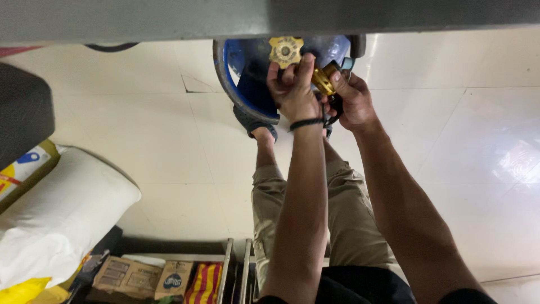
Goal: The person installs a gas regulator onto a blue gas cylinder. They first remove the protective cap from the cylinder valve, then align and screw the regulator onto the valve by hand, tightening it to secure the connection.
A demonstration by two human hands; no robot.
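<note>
Left hand [292, 90] fingers pinching brass valve handwheel [285, 51] atop blue gas cylinder [247, 79]; right hand [351, 101] gripping brass regulator fitting [323, 79].

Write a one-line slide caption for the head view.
Both hands, left hand and right hand, work the brass valve atop a blue gas cylinder.

Bare forearms, black band on left hand [292, 93] wrist, none on right hand [353, 98]; khaki trousers below the hands, dark sandal just beneath left hand.
</note>
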